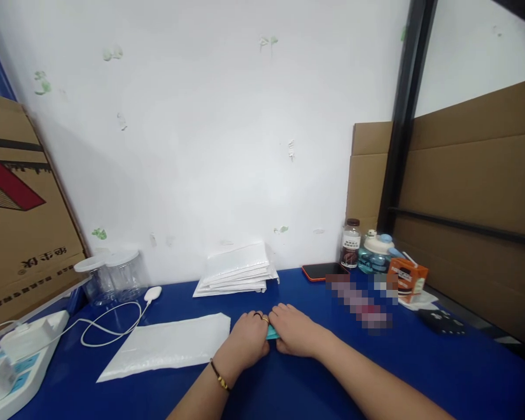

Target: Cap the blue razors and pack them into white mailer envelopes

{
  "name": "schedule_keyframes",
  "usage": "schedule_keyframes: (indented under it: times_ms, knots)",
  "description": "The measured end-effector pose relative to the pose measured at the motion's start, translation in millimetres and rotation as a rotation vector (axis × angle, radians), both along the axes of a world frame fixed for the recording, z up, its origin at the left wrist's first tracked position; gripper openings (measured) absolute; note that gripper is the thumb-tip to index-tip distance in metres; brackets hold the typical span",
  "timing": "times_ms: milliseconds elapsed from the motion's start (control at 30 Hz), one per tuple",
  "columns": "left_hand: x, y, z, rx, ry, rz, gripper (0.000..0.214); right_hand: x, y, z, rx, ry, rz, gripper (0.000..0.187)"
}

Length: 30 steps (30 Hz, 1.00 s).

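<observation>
Side by side over the blue table, my left hand (250,338) and my right hand (298,331) are both closed on a small teal item (272,332). Only a narrow strip of it shows between them, so I cannot make out its kind. A ring and a dark band are on the left hand's fingers, and a bracelet circles that wrist. Just left of my left hand lies a flat white padded mailer (175,344). Behind the hands, near the wall, sits a stack of similar white mailers (236,268).
At left are a power strip (39,361), a white charging puck (153,294) with its cable, and clear jars (125,277). A phone (326,271), a brown-capped bottle (350,244), a blue-and-white drinking bottle (375,254) and an orange box (406,276) stand at back right. Cardboard (476,169) flanks the table.
</observation>
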<state>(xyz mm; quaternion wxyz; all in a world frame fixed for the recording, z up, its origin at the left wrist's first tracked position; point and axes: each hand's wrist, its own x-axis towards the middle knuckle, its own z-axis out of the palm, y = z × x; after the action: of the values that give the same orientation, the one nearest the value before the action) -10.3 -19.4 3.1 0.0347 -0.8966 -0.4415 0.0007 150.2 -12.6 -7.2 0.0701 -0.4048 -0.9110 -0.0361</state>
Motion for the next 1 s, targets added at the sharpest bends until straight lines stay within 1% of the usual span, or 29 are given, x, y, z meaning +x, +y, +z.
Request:
schedule_keyframes:
  times_ms: [100, 200, 267, 367, 433, 467, 500, 567, 600, 633, 667, 700, 733, 767, 833, 933, 1000]
  knots:
    - [-0.6, 0.4, -1.1, -0.010, -0.009, 0.000, 0.023, -0.2, -0.4, 0.5, -0.009, -0.020, -0.017, 0.029]
    - [-2.2, 1.5, -1.8, -0.051, -0.027, 0.010, 0.025, -1.0, -1.4, 3.0, -0.016, -0.038, -0.068, 0.028]
    - [-2.1, 1.4, -1.2, -0.069, -0.047, 0.011, 0.025, -2.3, -3.2, 5.9, 0.005, -0.045, -0.102, 0.027]
    - [-1.5, -0.9, 4.3, -0.063, -0.060, 0.033, 0.023, -5.3, -6.7, 10.4, 0.050, -0.051, -0.120, 0.025]
    - [-6.2, -2.5, 13.3, -0.052, -0.084, 0.047, 0.024, -6.5, -8.0, 12.0, 0.057, -0.056, -0.128, 0.024]
    - [-11.8, -3.0, 19.3, -0.048, -0.112, 0.050, 0.032, -6.3, -8.0, 12.2, 0.053, -0.062, -0.133, 0.023]
    - [-20.1, -3.1, 25.9, -0.050, -0.143, 0.054, 0.046, -5.1, -7.2, 12.1, 0.048, -0.068, -0.138, 0.023]
    - [-44.5, -1.9, 38.6, -0.081, -0.192, 0.099, 0.099, 0.0, -4.0, 11.4, 0.040, -0.076, -0.149, 0.022]
    - [-59.6, -0.7, 43.4, -0.132, -0.166, 0.154, 0.116, 3.9, -1.7, 11.2, 0.037, -0.072, -0.158, 0.022]
    - [-75.7, 0.9, 46.4, -0.198, -0.117, 0.250, 0.127, 8.3, 0.8, 11.2, 0.032, -0.059, -0.168, 0.020]
    - [-91.8, 2.6, 47.5, -0.263, -0.071, 0.341, 0.134, 13.0, 3.2, 11.5, 0.023, -0.038, -0.181, 0.018]
    - [-106.9, 4.3, 46.7, -0.327, -0.036, 0.401, 0.138, 17.6, 5.3, 12.1, 0.014, -0.012, -0.193, 0.015]
    - [-120.4, 5.8, 44.4, -0.391, -0.008, 0.428, 0.140, 21.7, 7.1, 13.0, 0.004, 0.015, -0.203, 0.012]
    - [-131.5, 6.8, 41.2, -0.415, -0.009, 0.428, 0.139, 25.1, 8.4, 14.1, -0.008, 0.040, -0.210, 0.010]
    - [-145.8, 7.0, 35.0, -0.415, -0.051, 0.380, 0.133, 29.4, 9.4, 16.3, -0.031, 0.077, -0.215, 0.010]
    - [-148.4, 3.0, 32.9, -0.344, -0.106, 0.326, 0.117, 30.8, 8.6, 18.4, -0.050, 0.112, -0.205, 0.010]
    - [-141.5, -0.7, 38.0, -0.306, -0.159, 0.296, 0.098, 30.9, 7.4, 19.3, -0.053, 0.143, -0.197, 0.009]
